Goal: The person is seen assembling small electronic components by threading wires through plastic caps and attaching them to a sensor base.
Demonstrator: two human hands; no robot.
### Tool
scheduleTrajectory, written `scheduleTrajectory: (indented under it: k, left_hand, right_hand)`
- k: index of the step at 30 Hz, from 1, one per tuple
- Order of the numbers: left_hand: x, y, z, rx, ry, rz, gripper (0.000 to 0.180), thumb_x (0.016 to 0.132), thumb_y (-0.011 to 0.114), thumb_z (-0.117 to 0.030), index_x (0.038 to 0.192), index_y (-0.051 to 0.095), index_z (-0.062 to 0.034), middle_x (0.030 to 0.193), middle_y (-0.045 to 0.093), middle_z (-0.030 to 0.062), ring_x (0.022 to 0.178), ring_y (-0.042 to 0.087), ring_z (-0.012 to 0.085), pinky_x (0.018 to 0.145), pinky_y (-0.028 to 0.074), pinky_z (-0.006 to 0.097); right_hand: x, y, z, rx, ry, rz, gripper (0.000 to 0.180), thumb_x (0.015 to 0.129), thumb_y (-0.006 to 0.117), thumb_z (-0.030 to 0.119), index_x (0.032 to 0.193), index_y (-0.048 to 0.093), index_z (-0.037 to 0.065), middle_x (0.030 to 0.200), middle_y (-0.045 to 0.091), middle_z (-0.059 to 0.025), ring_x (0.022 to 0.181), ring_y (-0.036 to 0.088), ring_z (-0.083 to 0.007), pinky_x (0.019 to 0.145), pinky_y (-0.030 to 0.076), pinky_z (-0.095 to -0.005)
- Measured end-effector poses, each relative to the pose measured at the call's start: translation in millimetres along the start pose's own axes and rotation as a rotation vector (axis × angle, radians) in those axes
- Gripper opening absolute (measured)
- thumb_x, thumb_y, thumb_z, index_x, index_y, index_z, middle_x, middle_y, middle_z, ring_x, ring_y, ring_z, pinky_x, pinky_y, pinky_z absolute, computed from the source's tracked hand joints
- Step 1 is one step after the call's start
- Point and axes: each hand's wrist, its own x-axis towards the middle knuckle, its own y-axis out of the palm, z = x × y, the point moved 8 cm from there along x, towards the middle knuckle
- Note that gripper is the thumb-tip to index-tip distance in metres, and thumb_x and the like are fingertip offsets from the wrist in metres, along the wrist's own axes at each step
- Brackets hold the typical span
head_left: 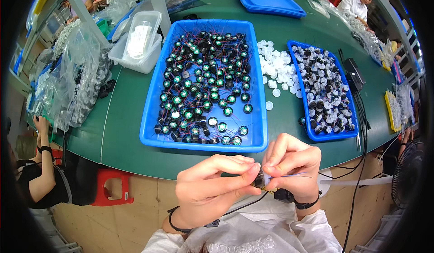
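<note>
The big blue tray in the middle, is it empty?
No, the big blue tray is full of small black round parts with green tops and thin wires.

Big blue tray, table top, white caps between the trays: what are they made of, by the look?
Big blue tray: likely moulded plastic, glossy, with a rolled rim and light glinting off its walls. Table top: a dark green matte mat or laminate, with a visible seam line; which of the two is unclear. White caps: probably plastic, small uniform discs, opaque and dull.
</note>
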Motion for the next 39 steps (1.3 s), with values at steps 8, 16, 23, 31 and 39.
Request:
scheduleTrajectory:
  k: [8, 16, 23, 31, 39]
  left_hand:
    - [-4, 1, 8, -0.063, -0.096, 0.005, 0.032, 0.061, 0.071, 0.010, 0.091, 0.065, 0.0037, 0.090, 0.060, 0.0144, 0.087, 0.061, 0.0230, 0.077, 0.052, 0.030]
    - [-16, 6, 28, -0.390, -0.302, -0.111, 0.030, 0.068, 0.067, 0.010, 0.097, 0.061, 0.0057, 0.094, 0.059, 0.0166, 0.088, 0.059, 0.0209, 0.078, 0.049, 0.030]
    - [-22, 16, 35, -0.647, -0.402, -0.087, 0.029, 0.075, 0.061, 0.010, 0.103, 0.057, 0.0073, 0.097, 0.057, 0.0142, 0.090, 0.056, 0.0165, 0.082, 0.046, 0.029]
    - [-27, 22, 41, -0.735, -0.520, -0.044, 0.025, 0.077, 0.061, 0.007, 0.101, 0.057, 0.0072, 0.095, 0.057, 0.0124, 0.088, 0.055, 0.0146, 0.081, 0.046, 0.028]
    - [-20, 21, 29, -0.488, -0.312, -0.064, 0.029, 0.071, 0.064, 0.011, 0.098, 0.058, 0.0077, 0.097, 0.057, 0.0164, 0.095, 0.057, 0.0219, 0.085, 0.046, 0.032]
  right_hand:
    - [3, 2, 8, -0.040, -0.073, 0.016, 0.023, 0.061, 0.075, -0.002, 0.082, 0.067, -0.002, 0.083, 0.057, -0.0121, 0.072, 0.056, -0.0161, 0.064, 0.050, -0.0251]
    - [7, 5, 18, -0.210, -0.162, 0.055, 0.024, 0.061, 0.075, -0.002, 0.083, 0.067, -0.002, 0.084, 0.057, -0.0137, 0.074, 0.057, -0.0185, 0.062, 0.051, -0.0262]
    - [9, 3, 24, -0.275, -0.183, 0.090, 0.023, 0.059, 0.076, 0.000, 0.080, 0.067, -0.001, 0.083, 0.059, -0.0120, 0.071, 0.056, -0.0176, 0.056, 0.046, -0.0252]
    - [7, 5, 31, -0.363, -0.242, 0.153, 0.025, 0.058, 0.077, 0.001, 0.081, 0.068, 0.001, 0.082, 0.059, -0.0098, 0.069, 0.056, -0.0153, 0.055, 0.045, -0.0241]
    - [-1, -2, 23, -0.268, -0.208, 0.034, 0.029, 0.057, 0.078, 0.003, 0.084, 0.068, 0.001, 0.076, 0.057, -0.0071, 0.064, 0.054, -0.0129, 0.053, 0.045, -0.0216]
